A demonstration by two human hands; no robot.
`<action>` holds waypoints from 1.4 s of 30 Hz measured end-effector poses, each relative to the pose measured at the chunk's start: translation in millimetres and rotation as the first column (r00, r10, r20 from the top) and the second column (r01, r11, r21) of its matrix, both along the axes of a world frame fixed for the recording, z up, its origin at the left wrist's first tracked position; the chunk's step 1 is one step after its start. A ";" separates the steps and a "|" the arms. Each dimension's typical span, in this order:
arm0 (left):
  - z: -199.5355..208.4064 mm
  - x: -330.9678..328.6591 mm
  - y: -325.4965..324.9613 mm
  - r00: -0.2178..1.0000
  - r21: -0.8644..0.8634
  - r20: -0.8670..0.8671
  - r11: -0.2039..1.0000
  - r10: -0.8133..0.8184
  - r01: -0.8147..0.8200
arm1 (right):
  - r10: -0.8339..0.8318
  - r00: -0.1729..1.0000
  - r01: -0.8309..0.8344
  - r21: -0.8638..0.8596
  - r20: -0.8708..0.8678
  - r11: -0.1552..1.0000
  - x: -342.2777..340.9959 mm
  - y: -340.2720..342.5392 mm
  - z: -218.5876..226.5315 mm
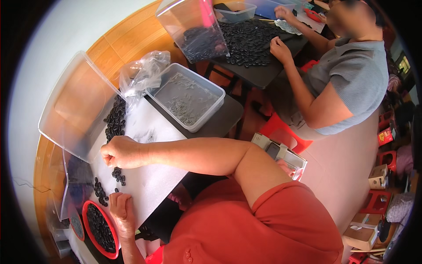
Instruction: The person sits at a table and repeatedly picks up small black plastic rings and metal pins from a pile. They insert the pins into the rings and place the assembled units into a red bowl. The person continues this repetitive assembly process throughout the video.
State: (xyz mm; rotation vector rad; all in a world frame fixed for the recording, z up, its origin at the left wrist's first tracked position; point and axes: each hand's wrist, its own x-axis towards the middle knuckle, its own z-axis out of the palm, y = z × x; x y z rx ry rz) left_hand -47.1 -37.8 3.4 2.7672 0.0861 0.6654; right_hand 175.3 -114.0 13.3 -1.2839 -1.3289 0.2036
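Observation:
My right hand (121, 152) is closed in a pinch above the white sheet (162, 165) on the table. Whatever sits between its fingertips is too small to make out. Lower down, my left hand (121, 211) rests at the sheet's edge with its fingers curled together; their contents are hidden. A single black piece lies just beyond those fingertips. Small, shiny black oval pieces (115, 121) form a long row past my right hand, and a smaller cluster (100, 192) lies near my left. Beside my left hand stands a red-rimmed basin (116, 240) full of similar pieces.
A clear tub (220, 94) holds many tiny slender greyish parts, with a crumpled plastic bag (147, 72) against it. Clear plastic panels (72, 110) stand along the wall. Across from me, a person in grey (351, 83) works at a dark table with a black heap (250, 42).

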 end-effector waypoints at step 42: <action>-25.5 -4.5 -7.5 0.960 -0.317 0.066 0.918 0.272 -0.239 | 0.001 0.995 0.004 -0.053 0.098 0.999 -5.2 -3.6 3.0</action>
